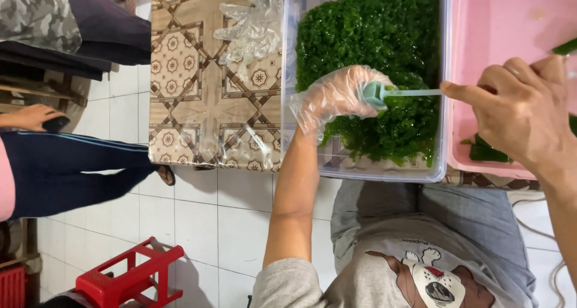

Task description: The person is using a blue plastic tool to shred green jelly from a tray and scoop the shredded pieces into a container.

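Step in hand, judged: handling a small tool [401,93] over the greens [372,25] in the clear tub [288,73], both hands on it at once.

Left hand [336,97]: in a thin clear glove, curled around the tool's teal head, fingers closed on it. Sits low over the greens, near the tub's middle.

Right hand [523,112]: bare, above the pink tub [511,13] at right. Fingers bent inward; forefinger tip meets the handle's right end. Pinch or mere touch: cannot tell, thumb side hidden.

Tool position: spans the gap between the hands, crossing the right wall of the clear tub. Just above the greens, perhaps brushing them at the head.

Orientation: long axis runs left to right, close to level in the picture. Teal head points left into the gloved palm; pale slim handle points right toward the bare hand.

Next move, judged: calls for one hand to keep a firm hold while the other lets go or shifts, with the head kept low over the wet greens so nothing drips onto the table [186,73].

Surroundings: spare glove [255,25] lies on the patterned table just left of the clear tub. A few dark leaves in the pink tub's near corner. Red stool [129,278] on the tiled floor, near left. Another person's leg [66,170] at far left, well apart.
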